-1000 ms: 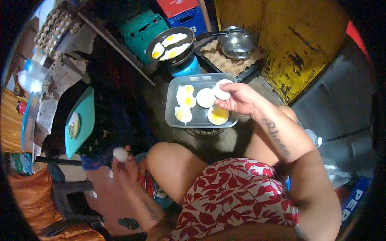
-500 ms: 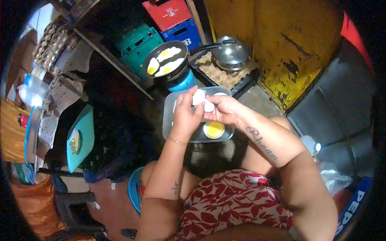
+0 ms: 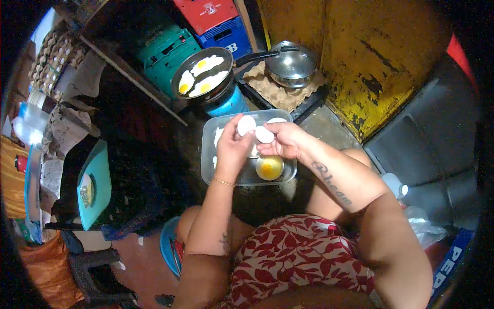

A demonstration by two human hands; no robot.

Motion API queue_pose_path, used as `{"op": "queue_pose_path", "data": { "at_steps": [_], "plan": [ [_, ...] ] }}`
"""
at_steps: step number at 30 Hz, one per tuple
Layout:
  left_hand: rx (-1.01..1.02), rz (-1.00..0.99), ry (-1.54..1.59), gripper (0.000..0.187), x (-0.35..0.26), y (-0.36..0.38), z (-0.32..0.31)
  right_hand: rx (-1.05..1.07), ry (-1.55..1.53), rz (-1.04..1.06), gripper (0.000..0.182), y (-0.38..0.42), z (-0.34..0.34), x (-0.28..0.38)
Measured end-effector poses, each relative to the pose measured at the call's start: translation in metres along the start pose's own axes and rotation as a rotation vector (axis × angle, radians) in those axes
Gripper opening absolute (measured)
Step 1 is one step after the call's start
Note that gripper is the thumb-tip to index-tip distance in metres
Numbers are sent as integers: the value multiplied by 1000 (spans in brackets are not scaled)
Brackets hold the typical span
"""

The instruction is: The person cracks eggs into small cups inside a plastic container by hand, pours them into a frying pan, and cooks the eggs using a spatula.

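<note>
Yellow metal panel (image 3: 381, 56) fills the upper right; red and blue crates (image 3: 221, 23) stacked at the top. Below them, a frying pan (image 3: 202, 74) on a blue burner holds fried eggs; a lidded steel pot (image 3: 292, 64) sits beside it on an egg carton. A teal board (image 3: 94, 184) lies well to the left.

Centre: clear plastic tray (image 3: 208, 154) with a small bowl of raw yolk (image 3: 270, 167) in its near right corner.

I read both hands over the tray. Left hand (image 3: 232, 149) has its fingers clamped on one white eggshell half (image 3: 246, 125); right hand (image 3: 285, 141) pinches the other shell half (image 3: 264, 135), the two halves just apart, directly above the bowl.

Handling judgement: shell is very light, thin and brittle, likely slick with white inside. Best held by fingertips around the curved outer wall, away from the broken rim, with gentle pressure only.
</note>
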State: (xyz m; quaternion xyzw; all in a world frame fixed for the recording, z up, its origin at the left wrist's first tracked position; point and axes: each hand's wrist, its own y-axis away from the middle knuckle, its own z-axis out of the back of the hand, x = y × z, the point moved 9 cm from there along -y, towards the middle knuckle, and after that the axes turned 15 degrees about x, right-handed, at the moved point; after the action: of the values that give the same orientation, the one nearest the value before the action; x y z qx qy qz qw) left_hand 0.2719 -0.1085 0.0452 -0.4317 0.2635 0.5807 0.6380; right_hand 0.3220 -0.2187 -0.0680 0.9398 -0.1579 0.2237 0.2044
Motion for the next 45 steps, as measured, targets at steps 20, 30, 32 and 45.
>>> {"op": "queue_pose_path", "data": {
  "at_steps": [20,30,32,45],
  "plan": [
    [367,366,316,45,118,1,-44,-159,1130,174,43,-28,15,35],
    [344,118,-346,48,110,-2,-66,-375,1681,49,50,-25,11,27],
    [344,99,-354,47,107,-2,-67,-383,1695,33,51,-25,10,25],
    [309,19,-410,45,117,-1,-72,-393,1770,46,50,-22,1,20]
  ]
}}
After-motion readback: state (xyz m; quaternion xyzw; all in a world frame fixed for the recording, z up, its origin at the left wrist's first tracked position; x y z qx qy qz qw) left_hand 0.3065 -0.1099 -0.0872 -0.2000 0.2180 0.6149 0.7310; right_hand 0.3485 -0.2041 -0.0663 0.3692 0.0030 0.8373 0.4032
